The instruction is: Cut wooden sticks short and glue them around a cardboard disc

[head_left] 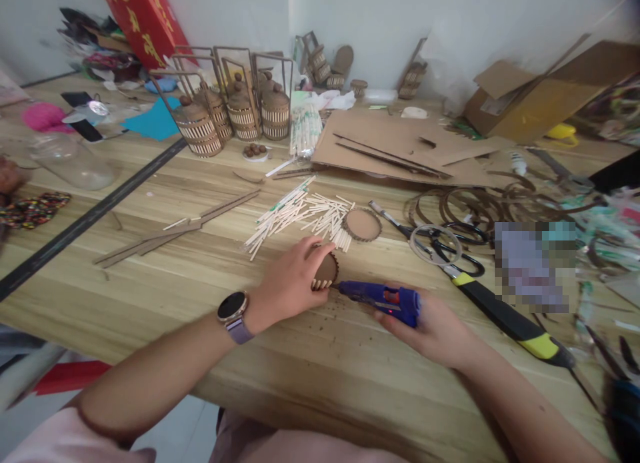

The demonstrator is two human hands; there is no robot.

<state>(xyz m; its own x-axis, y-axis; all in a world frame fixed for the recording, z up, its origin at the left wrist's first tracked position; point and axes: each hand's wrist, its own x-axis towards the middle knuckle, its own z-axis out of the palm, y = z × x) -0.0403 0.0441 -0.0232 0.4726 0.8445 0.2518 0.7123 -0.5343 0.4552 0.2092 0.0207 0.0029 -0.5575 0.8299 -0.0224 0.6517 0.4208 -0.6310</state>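
Observation:
My left hand point(295, 276) grips a small round cardboard disc point(326, 266) with a ridged brown rim; a few short pale sticks stand along its near edge. In my right hand point(435, 326) is a blue glue gun point(383, 298), its nozzle touching or very close to that near edge. A small red light shows on the gun's side. Just beyond lies a second round disc point(363, 224) with the same kind of rim. Short pale sticks point(300, 216) are spread in a loose pile behind my left hand.
Several lantern-like stick baskets point(200, 126) with tall handles stand at the back left. A cardboard sheet point(380, 140) lies behind the sticks. On the right are scissors point(445, 246), a black-and-yellow tool point(505, 310) and brown strip coils point(465, 206). Another person's hand point(11, 176) shows far left.

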